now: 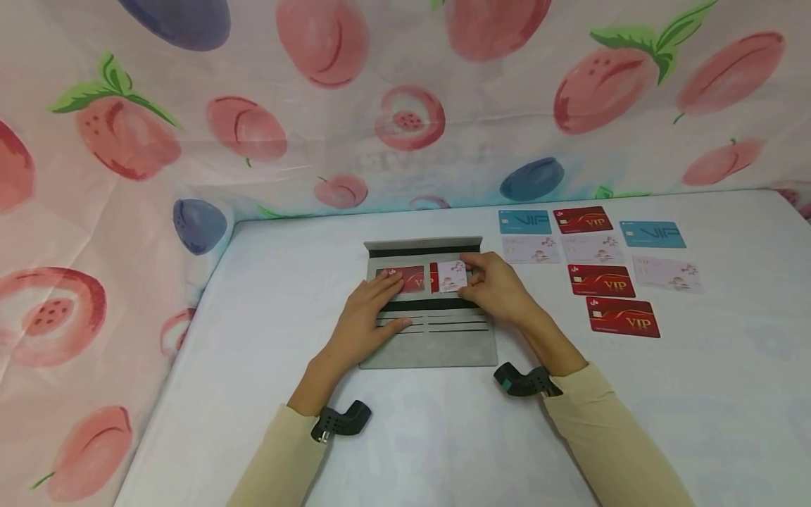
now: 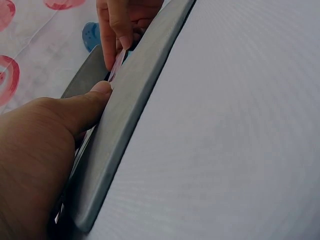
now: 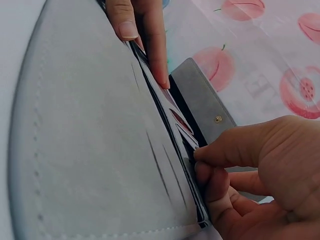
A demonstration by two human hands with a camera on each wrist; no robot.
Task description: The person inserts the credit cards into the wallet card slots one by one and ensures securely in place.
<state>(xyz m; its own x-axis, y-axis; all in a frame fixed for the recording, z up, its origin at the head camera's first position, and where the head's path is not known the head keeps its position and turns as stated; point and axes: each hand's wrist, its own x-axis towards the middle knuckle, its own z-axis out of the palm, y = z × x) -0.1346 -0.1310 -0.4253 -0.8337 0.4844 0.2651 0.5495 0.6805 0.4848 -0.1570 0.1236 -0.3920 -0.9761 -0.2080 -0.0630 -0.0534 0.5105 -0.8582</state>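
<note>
A grey wallet (image 1: 431, 353) lies unfolded on the white table, its card slots facing up. My left hand (image 1: 356, 320) rests on its left side, fingers fairly straight over a red card (image 1: 414, 279) and the thumb on the lower panel. At the right-hand slots, my right hand (image 1: 503, 287) pinches the right edge of a pale pink card (image 1: 452, 276) between thumb and fingers. Behind that card a strip of another red card (image 1: 434, 278) shows. In the right wrist view, the wallet's flap (image 3: 200, 95) with a gold snap stands beyond my right thumb.
To the right of the wallet, loose cards lie in rough rows: blue ones (image 1: 524, 222), red ones (image 1: 600, 280) and pale pink ones (image 1: 667, 274). A fruit-patterned cloth (image 1: 304, 141) rises behind the table (image 1: 412, 436) and along its left side.
</note>
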